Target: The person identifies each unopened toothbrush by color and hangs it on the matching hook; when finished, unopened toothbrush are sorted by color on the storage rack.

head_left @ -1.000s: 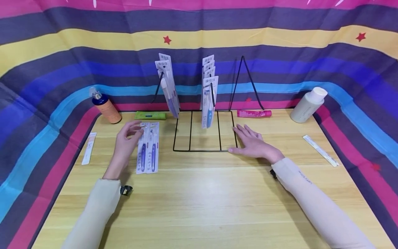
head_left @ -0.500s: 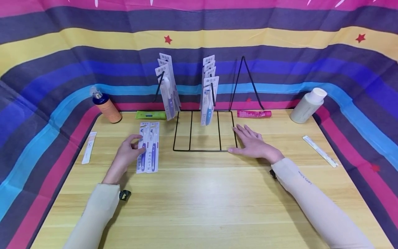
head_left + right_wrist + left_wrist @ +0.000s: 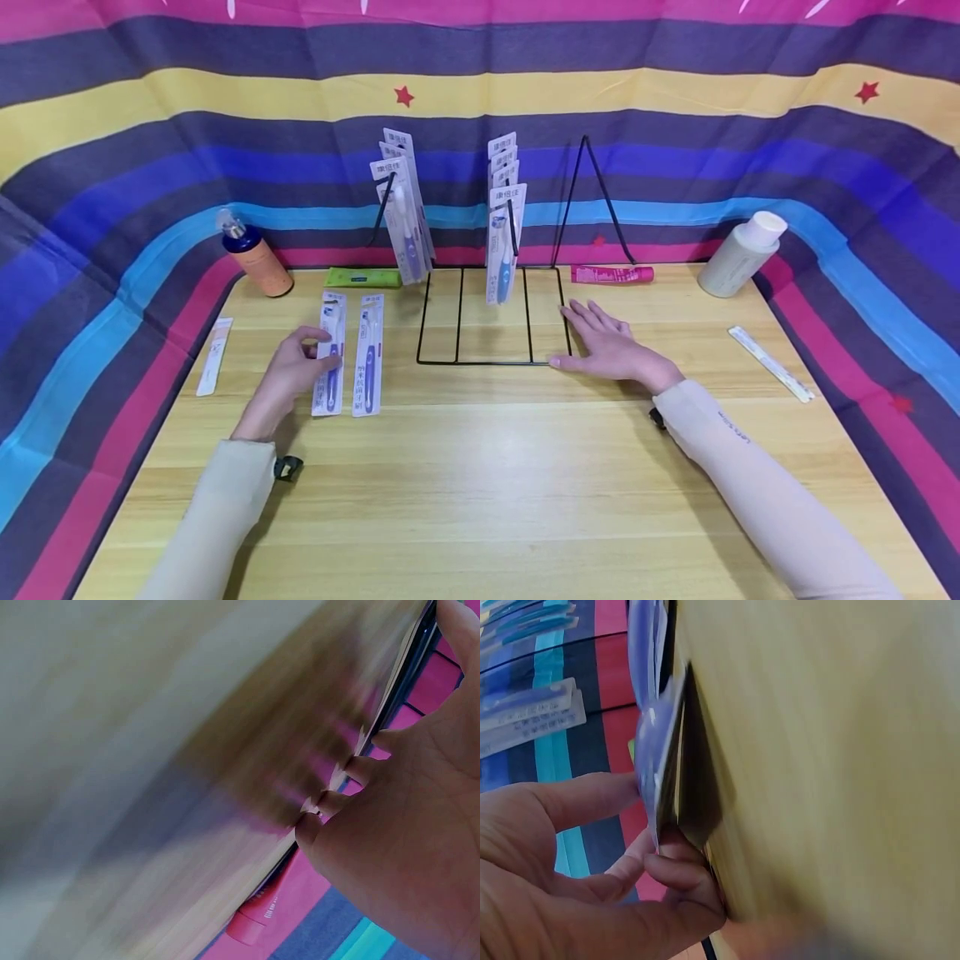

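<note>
My left hand (image 3: pixel 287 368) pinches a packaged purple toothbrush (image 3: pixel 332 392) by its long left side. In the left wrist view that toothbrush pack (image 3: pixel 657 750) is tilted, one edge raised off the table, with fingertips curled under its backing card. A second packaged purple toothbrush (image 3: pixel 368 354) lies flat just to its right. On the right, my right hand (image 3: pixel 609 342) rests with spread fingers on the side of a black wire display rack (image 3: pixel 495 363). Purple toothbrush packs (image 3: pixel 408 242) hang from the rack's left hook, and several blue ones (image 3: pixel 502 267) from the middle hook.
The rack's right hook (image 3: pixel 600 179) bears nothing. Behind stand an orange pump bottle (image 3: pixel 262 265) and a white-capped bottle (image 3: pixel 742 254). A green packet (image 3: pixel 363 277), a pink tube (image 3: pixel 612 275) and two slim white packets, left (image 3: pixel 215 358) and right (image 3: pixel 772 364), lie around. Striped cloth (image 3: pixel 480 50) encloses the table.
My left hand came down from the top of the left toothbrush pack, gripped its side and drew it left, away from the other pack. The hanging purple packs swung slightly. My right hand stayed still.
</note>
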Demonstrator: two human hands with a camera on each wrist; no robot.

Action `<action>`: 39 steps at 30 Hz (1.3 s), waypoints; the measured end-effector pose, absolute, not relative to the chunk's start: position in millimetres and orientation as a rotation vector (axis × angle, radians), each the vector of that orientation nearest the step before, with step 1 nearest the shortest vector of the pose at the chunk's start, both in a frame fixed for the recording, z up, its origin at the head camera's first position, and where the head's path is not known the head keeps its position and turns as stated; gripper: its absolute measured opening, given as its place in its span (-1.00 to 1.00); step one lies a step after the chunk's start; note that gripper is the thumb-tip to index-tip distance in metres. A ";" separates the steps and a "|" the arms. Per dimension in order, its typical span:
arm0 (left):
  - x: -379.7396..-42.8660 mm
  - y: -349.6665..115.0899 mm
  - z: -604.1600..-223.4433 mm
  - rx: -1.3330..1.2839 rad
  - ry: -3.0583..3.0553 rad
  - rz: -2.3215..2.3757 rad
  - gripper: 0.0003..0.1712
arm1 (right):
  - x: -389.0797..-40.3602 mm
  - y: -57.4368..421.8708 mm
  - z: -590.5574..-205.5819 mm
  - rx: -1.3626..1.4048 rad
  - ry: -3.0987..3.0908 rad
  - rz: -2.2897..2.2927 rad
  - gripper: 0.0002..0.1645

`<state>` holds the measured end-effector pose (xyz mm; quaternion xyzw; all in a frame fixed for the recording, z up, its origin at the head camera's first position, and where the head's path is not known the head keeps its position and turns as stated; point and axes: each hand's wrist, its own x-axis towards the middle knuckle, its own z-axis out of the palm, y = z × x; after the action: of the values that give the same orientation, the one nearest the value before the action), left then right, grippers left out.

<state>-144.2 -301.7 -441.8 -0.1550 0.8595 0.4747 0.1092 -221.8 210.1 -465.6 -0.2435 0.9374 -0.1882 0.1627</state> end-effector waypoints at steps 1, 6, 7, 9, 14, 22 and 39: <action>-143.9 -303.8 -441.7 -0.445 2.533 1.402 -0.31 | -221.9 210.1 -465.6 -0.695 2.674 -0.537 0.29; -143.1 -312.5 -443.5 -0.414 2.556 1.478 -0.43 | -222.2 210.4 -466.4 -0.691 2.672 -0.543 0.29; -143.0 -314.3 -444.1 -0.411 2.557 1.495 -0.45 | -222.3 210.5 -466.6 -0.691 2.673 -0.543 0.29; -142.0 -317.4 -445.5 -0.418 2.559 1.533 -0.47 | -222.3 210.4 -466.8 -0.690 2.675 -0.542 0.29; -138.3 -322.2 -443.2 -0.404 2.598 1.648 -0.47 | -222.4 209.2 -466.6 -0.696 2.678 -0.542 0.29; -129.1 -308.3 -419.8 -0.002 2.570 2.371 -0.57 | -223.1 210.2 -469.4 -0.699 2.676 -0.536 0.31; -95.0 -244.4 -386.3 1.042 2.339 2.481 -0.58 | -223.2 210.9 -471.1 -0.702 2.677 -0.556 0.31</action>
<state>-95.0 -244.4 -386.3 0.2856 0.6413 0.6804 -0.2102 -223.2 210.9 -471.1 -0.2456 0.9363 -0.1946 0.1588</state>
